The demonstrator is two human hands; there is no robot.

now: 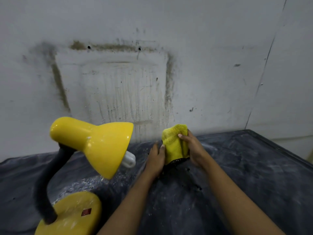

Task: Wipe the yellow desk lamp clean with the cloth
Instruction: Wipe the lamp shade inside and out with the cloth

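Note:
The yellow desk lamp stands at the left on the dark table. Its glossy shade (94,143) tilts down to the right with a white bulb (129,160) showing at its mouth. A black bendy neck (45,180) joins the shade to the yellow base (71,216), which carries a red switch. To the right of the shade, a yellow fluffy cloth (174,143) is held up between both hands. My right hand (193,148) grips its right side with the thumb on top. My left hand (155,158) holds its left edge with the thumb. Neither hand touches the lamp.
The table (237,175) is covered in a dark, dusty sheet with white specks near the lamp. A stained grey wall (118,82) rises right behind it. The table's right edge (279,146) runs diagonally at the far right.

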